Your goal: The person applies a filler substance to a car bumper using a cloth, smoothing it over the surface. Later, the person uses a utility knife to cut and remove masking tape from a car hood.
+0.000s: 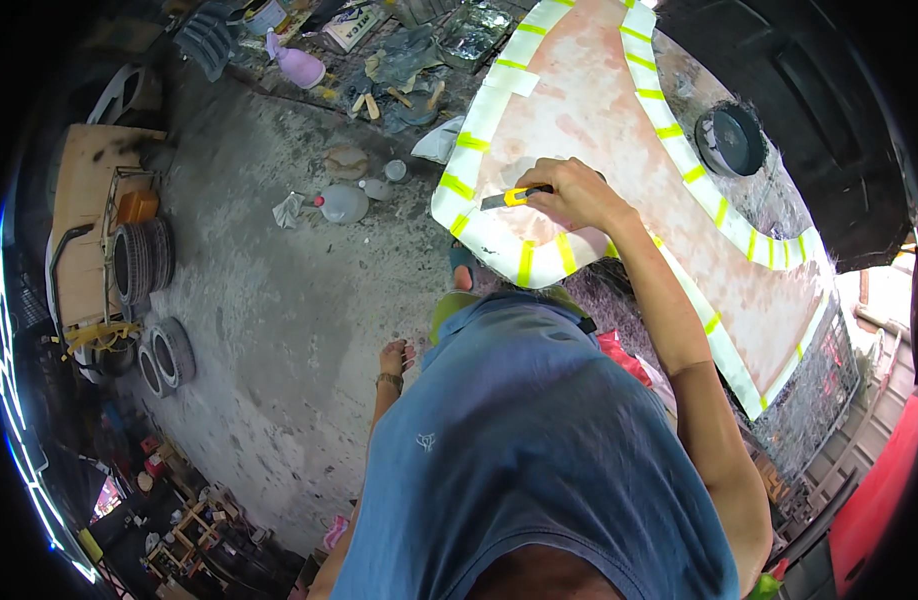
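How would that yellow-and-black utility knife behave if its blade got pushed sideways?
The slim yellow-and-black utility knife in the right hand looks small, so probably light. Its narrow grey blade, extended past the handle, would likely flex or even snap.

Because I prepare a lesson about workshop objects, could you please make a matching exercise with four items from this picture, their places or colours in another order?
1. Utility knife
2. Left hand
3. Round tub
4. Upper bottle

A. Light pinkish purple
B. Low beside the person's body
C. Held in the right hand
D. Right of the taped panel's upper part

Pairs: 1-C; 2-B; 3-D; 4-A.
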{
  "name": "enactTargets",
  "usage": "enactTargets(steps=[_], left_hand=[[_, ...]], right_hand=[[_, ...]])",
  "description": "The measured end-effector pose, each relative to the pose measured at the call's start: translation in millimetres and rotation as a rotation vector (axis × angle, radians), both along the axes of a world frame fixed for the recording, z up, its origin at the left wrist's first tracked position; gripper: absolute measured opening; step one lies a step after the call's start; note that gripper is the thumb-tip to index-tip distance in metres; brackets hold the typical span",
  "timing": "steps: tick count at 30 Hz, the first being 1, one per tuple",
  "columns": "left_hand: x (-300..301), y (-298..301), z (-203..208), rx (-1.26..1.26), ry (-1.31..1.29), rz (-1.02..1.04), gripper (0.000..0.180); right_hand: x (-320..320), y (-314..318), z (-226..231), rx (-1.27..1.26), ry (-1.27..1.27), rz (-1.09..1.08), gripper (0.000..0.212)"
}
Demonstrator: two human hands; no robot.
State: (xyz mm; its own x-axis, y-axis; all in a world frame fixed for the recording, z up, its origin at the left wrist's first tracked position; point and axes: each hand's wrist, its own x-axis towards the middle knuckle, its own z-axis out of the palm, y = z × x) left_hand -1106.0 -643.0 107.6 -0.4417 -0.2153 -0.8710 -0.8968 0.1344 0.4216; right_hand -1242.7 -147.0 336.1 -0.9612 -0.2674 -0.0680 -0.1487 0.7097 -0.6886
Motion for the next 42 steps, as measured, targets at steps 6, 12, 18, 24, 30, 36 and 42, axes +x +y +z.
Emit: enactTargets(steps=[6, 12, 18, 24, 30, 36, 42], left_hand=[[-11, 4, 5, 0.001, 0.003, -0.01, 0.021], [-34, 15, 13, 0.003, 0.041, -0.043, 0.023], [-45, 20, 17, 0.001, 0.053, -0.065, 0.022], [-40, 15, 16, 0.001, 0.031, -0.059, 0.022], [-33, 10, 11, -0.003, -0.01, -0.048, 0.022], [-33, 10, 14, 0.009, 0.001, -0.056, 0.022], [-45, 15, 20, -0.004, 0.013, -0.087, 0.024]], right_hand=[[3, 1, -1, -0.077, -0.051, -0.003, 0.019], [9, 1, 0, -0.094, 0.089, -0.024, 0.02], [6, -1, -2, -0.078, 0.076, -0.062, 0.019], [1, -4, -2, -0.084, 0.068, -0.024, 0.02], [-2, -3, -4, -0.089, 0.029, 0.002, 0.019], [8, -7, 2, -0.049, 0.1, -0.001, 0.021], [15, -11, 6, 0.011, 0.138, -0.031, 0.02]])
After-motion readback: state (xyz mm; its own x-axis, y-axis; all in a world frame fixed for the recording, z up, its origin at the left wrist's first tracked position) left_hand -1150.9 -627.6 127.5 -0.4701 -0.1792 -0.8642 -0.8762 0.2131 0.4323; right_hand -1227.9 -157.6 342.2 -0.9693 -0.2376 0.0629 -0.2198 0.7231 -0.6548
